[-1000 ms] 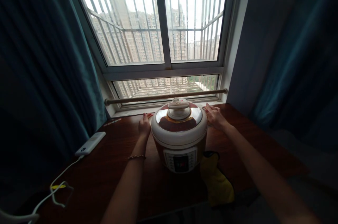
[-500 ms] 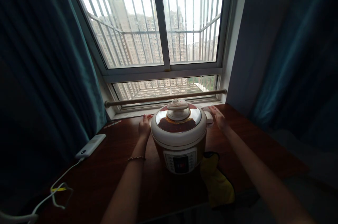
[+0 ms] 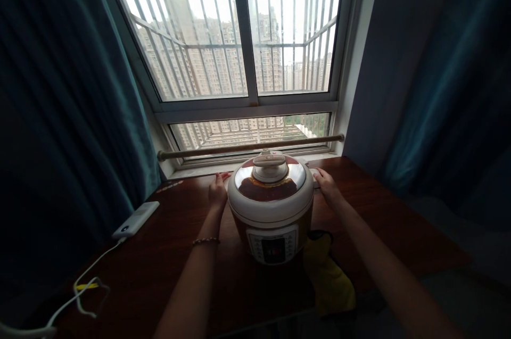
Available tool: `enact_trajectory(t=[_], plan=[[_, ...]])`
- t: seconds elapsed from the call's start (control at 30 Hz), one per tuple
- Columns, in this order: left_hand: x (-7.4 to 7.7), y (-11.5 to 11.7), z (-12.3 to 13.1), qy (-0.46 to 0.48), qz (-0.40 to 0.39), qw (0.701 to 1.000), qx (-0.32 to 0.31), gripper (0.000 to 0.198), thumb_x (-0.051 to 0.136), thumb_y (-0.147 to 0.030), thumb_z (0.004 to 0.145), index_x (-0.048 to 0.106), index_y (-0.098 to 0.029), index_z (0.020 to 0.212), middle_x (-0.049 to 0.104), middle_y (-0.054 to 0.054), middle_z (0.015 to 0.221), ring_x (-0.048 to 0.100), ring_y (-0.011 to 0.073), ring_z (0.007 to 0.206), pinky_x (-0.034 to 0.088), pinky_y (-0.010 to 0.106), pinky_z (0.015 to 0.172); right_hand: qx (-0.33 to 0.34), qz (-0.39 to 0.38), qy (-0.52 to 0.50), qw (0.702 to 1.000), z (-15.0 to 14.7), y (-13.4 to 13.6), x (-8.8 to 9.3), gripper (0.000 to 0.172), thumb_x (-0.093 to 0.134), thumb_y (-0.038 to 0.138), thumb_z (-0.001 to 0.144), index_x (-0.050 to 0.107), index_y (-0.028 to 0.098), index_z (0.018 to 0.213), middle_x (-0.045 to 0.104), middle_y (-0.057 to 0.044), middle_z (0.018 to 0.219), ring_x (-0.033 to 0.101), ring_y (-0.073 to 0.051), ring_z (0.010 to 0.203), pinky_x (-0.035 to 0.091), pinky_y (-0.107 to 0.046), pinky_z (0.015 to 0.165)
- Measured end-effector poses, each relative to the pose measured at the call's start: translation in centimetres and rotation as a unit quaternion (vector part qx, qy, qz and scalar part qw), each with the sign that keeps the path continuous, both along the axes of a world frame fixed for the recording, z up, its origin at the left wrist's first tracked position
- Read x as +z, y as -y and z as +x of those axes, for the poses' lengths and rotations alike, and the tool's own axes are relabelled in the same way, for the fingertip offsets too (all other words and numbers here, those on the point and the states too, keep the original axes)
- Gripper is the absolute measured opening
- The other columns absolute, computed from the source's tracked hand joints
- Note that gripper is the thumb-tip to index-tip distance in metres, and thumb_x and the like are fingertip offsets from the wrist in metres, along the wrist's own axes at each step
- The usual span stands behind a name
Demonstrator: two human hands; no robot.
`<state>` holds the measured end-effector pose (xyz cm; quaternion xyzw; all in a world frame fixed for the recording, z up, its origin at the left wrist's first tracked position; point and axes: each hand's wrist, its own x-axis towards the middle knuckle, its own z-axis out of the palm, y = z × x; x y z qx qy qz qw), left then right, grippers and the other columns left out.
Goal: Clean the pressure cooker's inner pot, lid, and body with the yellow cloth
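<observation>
Regripping: our right hand (image 3: 329,187), earlier off the round white-and-brown plastic cooker (image 3: 271,214), now clamps fingers on its side; cooker between hands; left hand (image 3: 217,193) grip unclear.

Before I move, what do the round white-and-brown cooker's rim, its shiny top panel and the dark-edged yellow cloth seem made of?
Cooker rim: probably plastic, pale with a soft, even sheen. Top panel: polished metal or glossy plastic; bright reflections leave it open. Yellow cloth: likely soft textile, matt and limp-looking.

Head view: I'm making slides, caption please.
Left hand and right hand flank a cooker on a table before a window.
</observation>
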<state>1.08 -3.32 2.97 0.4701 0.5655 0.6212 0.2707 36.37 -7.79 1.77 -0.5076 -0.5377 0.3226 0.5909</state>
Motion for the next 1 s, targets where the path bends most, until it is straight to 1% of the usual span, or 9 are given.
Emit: enact_trajectory(t=[0.13, 0.27, 0.4, 0.5, 0.57, 0.63, 0.7, 0.87, 1.0], plan=[[-0.1, -0.1, 0.1, 0.002, 0.0, 1.0, -0.002, 0.054, 0.029, -0.056, 0.084, 0.066, -0.016, 0.086, 0.069, 0.011, 0.093, 0.06, 0.0266, 0.102, 0.041, 0.039, 0.093, -0.041, -0.015, 0.011, 0.999, 0.0, 0.4, 0.0, 0.049, 0.045, 0.051, 0.078, 0.056, 0.017, 0.111, 0.061, -0.01, 0.114, 0.055, -0.026, 0.106, 0.044, -0.04, 0.089], [-0.3, -0.3, 0.0, 0.005, 0.0, 1.0, -0.005, 0.055, 0.029, -0.056, 0.084, 0.066, -0.015, 0.088, 0.069, 0.012, 0.093, 0.06, 0.0268, 0.101, 0.041, 0.04, 0.093, -0.097, -0.022, 0.018, 0.995, -0.3, 3.5, -1.5, 0.059, 0.033, 0.059, 0.083, 0.045, 0.02, 0.125, 0.046, -0.01, 0.133, 0.04, -0.024, 0.125, 0.036, -0.04, 0.1], [-0.7, -0.9, -0.2, 0.011, 0.004, 1.0, -0.012, 0.055, 0.028, -0.055, 0.085, 0.065, -0.014, 0.087, 0.069, 0.013, 0.094, 0.061, 0.0261, 0.1, 0.042, 0.039, 0.092, -0.111, -0.039, 0.056, 0.992, -0.6, 9.1, -6.0, 0.059, 0.047, 0.055, 0.077, 0.047, 0.017, 0.122, 0.051, -0.015, 0.125, 0.049, -0.028, 0.115, 0.04, -0.044, 0.096], [-1.3, -1.4, -0.4, 0.016, 0.008, 1.0, -0.017, 0.056, 0.028, -0.055, 0.085, 0.064, -0.013, 0.088, 0.068, 0.014, 0.095, 0.061, 0.0256, 0.099, 0.043, 0.039, 0.091, -0.054, -0.06, 0.187, 0.979, -0.4, 12.5, -9.7, 0.057, 0.065, 0.042, 0.063, 0.055, 0.017, 0.113, 0.059, -0.014, 0.113, 0.054, -0.029, 0.108, 0.041, -0.045, 0.093], [-1.6, -1.6, -0.6, 0.021, 0.012, 0.999, -0.023, 0.056, 0.028, -0.055, 0.085, 0.063, -0.012, 0.09, 0.068, 0.014, 0.096, 0.061, 0.0253, 0.098, 0.044, 0.038, 0.09, -0.014, -0.072, 0.24, 0.968, 0.0, 13.6, -10.9, 0.045, 0.065, 0.034, 0.062, 0.06, 0.02, 0.104, 0.063, -0.01, 0.104, 0.058, -0.028, 0.099, 0.045, -0.043, 0.088], [-1.8, -1.8, -0.6, 0.026, 0.016, 0.999, -0.031, 0.056, 0.028, -0.055, 0.084, 0.062, -0.011, 0.092, 0.067, 0.016, 0.097, 0.061, 0.0249, 0.098, 0.045, 0.038, 0.089, 0.004, -0.082, 0.258, 0.963, 0.9, 13.7, -10.8, 0.025, 0.06, 0.031, 0.066, 0.063, 0.023, 0.09, 0.066, -0.006, 0.091, 0.061, -0.025, 0.089, 0.048, -0.039, 0.081], [-2.0, -1.9, -0.6, 0.031, 0.022, 0.999, -0.036, 0.056, 0.028, -0.055, 0.084, 0.061, -0.01, 0.094, 0.066, 0.016, 0.099, 0.062, 0.0244, 0.097, 0.045, 0.037, 0.088, -0.009, -0.094, 0.263, 0.96, 2.5, 13.0, -9.8, 0.015, 0.055, 0.032, 0.071, 0.063, 0.023, 0.08, 0.067, -0.004, 0.083, 0.062, -0.023, 0.083, 0.049, -0.036, 0.075], [-2.1, -1.9, -0.7, 0.034, 0.033, 0.998, -0.04, 0.056, 0.03, -0.055, 0.084, 0.062, -0.01, 0.094, 0.066, 0.017, 0.098, 0.062, 0.0252, 0.097, 0.045, 0.039, 0.089, -0.121, -0.185, 0.282, 0.933, 10.7, 10.6, -7.5, 0.024, 0.05, 0.037, 0.074, 0.061, 0.017, 0.083, 0.067, -0.007, 0.081, 0.063, -0.024, 0.078, 0.048, -0.032, 0.067], [-2.2, -2.0, -0.8, 0.033, 0.036, 0.998, -0.039, 0.057, 0.03, -0.054, 0.084, 0.062, -0.009, 0.095, 0.066, 0.018, 0.098, 0.062, 0.0259, 0.096, 0.045, 0.041, 0.089, -0.225, -0.297, 0.325, 0.869, 18.4, 11.0, -7.4, 0.022, 0.054, 0.028, 0.072, 0.063, 0.01, 0.078, 0.065, -0.02, 0.077, 0.063, -0.033, 0.077, 0.046, -0.041, 0.066]])
